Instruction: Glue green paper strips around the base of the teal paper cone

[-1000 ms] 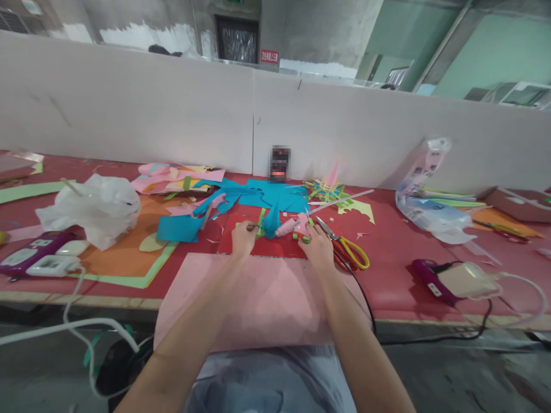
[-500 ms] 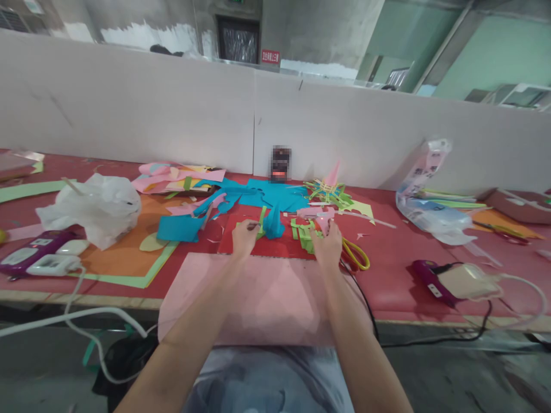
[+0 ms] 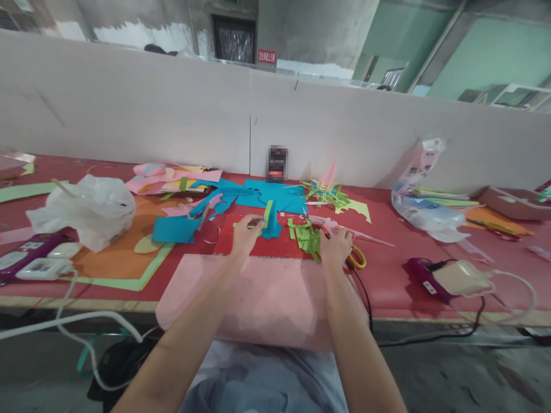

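A green paper strip (image 3: 268, 212) is pinched in my left hand (image 3: 246, 234), its upper end against the blue paper cone (image 3: 272, 222). The cone stands upright on a red sheet (image 3: 275, 248). To the right, my right hand (image 3: 336, 245) is closed round a pink glue gun (image 3: 325, 222), which lies low over the table with its nozzle pointing left. A pile of cut green strips (image 3: 306, 236) lies between the cone and my right hand. Yellow-handled scissors (image 3: 358, 257) lie just right of that hand.
Blue paper scraps (image 3: 279, 196) and a pink cone with green strips (image 3: 328, 184) are behind. A white plastic bag (image 3: 88, 209) and a power strip (image 3: 30, 255) are at left; another power strip (image 3: 426, 281) and a clear bag (image 3: 439, 221) are at right.
The green strip in my left hand has come up against the blue cone. My right hand has moved slightly right and down with the glue gun, away from the cone.
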